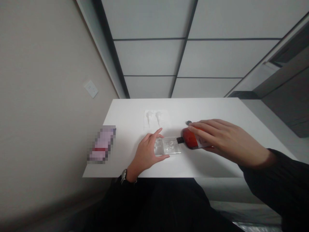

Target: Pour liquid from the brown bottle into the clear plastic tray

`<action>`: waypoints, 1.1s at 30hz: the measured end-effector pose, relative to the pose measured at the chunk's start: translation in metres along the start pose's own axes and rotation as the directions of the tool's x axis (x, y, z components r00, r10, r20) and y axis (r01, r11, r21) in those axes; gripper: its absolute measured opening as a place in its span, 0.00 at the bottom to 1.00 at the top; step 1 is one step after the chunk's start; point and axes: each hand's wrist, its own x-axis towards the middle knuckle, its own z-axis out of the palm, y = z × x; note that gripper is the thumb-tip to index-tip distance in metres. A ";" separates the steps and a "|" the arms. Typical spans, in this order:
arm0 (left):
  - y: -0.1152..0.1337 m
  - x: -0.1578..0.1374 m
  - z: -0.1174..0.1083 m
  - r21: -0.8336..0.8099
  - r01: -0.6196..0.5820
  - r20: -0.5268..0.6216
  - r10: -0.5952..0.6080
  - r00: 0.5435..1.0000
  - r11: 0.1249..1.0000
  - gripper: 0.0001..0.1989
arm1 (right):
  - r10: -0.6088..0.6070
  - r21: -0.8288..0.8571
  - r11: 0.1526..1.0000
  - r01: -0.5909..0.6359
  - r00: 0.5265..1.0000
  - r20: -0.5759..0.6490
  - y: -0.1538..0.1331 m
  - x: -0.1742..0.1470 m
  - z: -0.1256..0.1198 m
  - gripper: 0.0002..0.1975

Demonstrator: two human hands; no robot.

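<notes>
Right hand point(218, 138) grips the red bottle point(193, 139) lying sideways, black nozzle pointing left into the clear container point(169, 145), which the left hand point(147, 153) pinches steady.

On the worktop point(125, 116): one clear bottle point(170, 145), one red bottle point(191, 138), one small dark cap point(188, 122), two white pump heads point(154, 117), one blurred packet point(102, 144).
</notes>
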 end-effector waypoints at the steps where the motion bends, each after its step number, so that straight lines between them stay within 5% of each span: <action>1: 0.000 0.000 0.000 0.000 -0.001 0.001 0.001 1.000 1.000 0.53 | -0.006 -0.003 1.000 0.006 1.000 -0.004 0.000 0.000 0.000 0.27; 33: -0.002 0.000 0.000 -0.002 0.000 0.014 0.000 1.000 1.000 0.54 | -0.034 -0.002 0.999 0.034 0.999 0.015 0.001 0.012 -0.009 0.23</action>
